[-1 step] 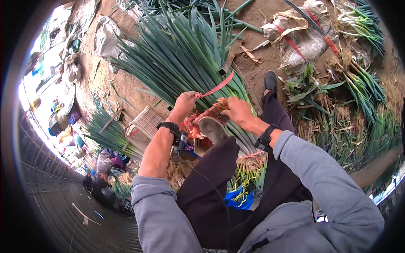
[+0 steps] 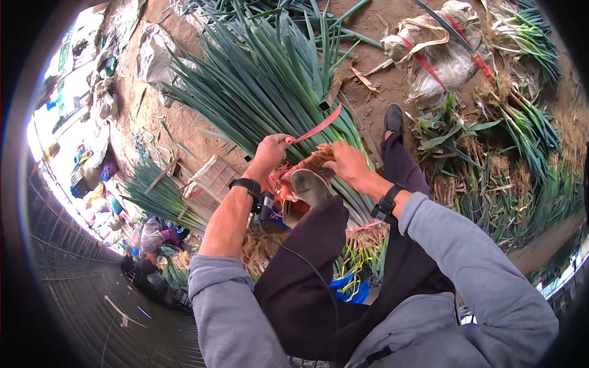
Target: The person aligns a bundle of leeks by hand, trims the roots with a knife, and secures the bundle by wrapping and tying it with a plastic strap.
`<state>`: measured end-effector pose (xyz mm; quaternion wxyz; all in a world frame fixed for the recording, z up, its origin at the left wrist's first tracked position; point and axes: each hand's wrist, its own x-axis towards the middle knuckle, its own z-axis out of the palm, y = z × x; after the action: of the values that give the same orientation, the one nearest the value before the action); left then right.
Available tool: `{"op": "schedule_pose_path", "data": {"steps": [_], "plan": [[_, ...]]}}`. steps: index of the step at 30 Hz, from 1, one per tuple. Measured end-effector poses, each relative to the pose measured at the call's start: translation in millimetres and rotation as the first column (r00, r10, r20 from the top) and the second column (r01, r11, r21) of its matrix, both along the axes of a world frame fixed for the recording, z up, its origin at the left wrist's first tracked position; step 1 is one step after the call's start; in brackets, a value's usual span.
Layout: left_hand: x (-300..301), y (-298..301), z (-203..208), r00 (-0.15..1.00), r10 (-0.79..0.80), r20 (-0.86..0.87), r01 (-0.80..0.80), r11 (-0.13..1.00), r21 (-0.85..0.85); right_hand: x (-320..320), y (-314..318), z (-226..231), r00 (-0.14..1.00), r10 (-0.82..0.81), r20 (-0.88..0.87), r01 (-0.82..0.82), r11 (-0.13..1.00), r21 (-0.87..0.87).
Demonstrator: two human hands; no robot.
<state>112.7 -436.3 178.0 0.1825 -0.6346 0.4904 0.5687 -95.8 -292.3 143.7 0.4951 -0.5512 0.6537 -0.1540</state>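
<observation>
A large bundle of green onions (image 2: 264, 92) lies before me, green tops pointing away and pale stalks toward me. My left hand (image 2: 269, 154) is closed in a pinch on one end of a flat red strap (image 2: 319, 126), which arcs over the stalks. Fingers curled, my right hand (image 2: 351, 164) grips the end of a rough orange-red wrapped roll (image 2: 311, 161) lying across the bundle; its kind is unclear. My raised shoe (image 2: 310, 186) rests close against this roll. A pink tie (image 2: 366, 227) crosses the stalks near their roots.
A wicker basket (image 2: 211, 181) and another onion bundle (image 2: 156, 190) stand at left. Up right are a strapped white sack (image 2: 438, 55) and a long blade with an orange-wrapped handle (image 2: 483, 67). More rooted onions (image 2: 491, 196) lie at right. Another person (image 2: 153, 236) is at lower left.
Both hands keep their places and grips. My bent leg has shifted very slightly.
</observation>
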Motion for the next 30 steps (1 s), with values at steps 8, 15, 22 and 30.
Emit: {"op": "schedule_pose_path", "data": {"steps": [8, 15, 22, 30], "plan": [[11.8, 11.2, 12.1, 0.966, 0.207, -0.153, -0.204, 0.978, 0.035, 17.1, -12.3, -2.5, 0.984, -0.1, -0.148, 0.094, 0.994, -0.047], [31.3, 22.3, 7.2, 0.809, 0.489, -0.326, -0.462, 0.872, 0.163, 32.1, -25.9, -14.0, 0.971, 0.027, -0.237, 0.001, 0.993, 0.118], [37.1, 10.3, -5.2, 0.731, 0.603, -0.318, -0.537, 0.797, 0.278, 32.2, -49.2, -29.2, 0.963, 0.077, -0.258, -0.016, 0.973, 0.23], [39.8, 13.3, -11.9, 0.571, 0.746, -0.342, -0.637, 0.666, 0.389, 38.0, -93.0, 32.9, 0.983, -0.125, 0.132, 0.067, 0.924, 0.377]]}}
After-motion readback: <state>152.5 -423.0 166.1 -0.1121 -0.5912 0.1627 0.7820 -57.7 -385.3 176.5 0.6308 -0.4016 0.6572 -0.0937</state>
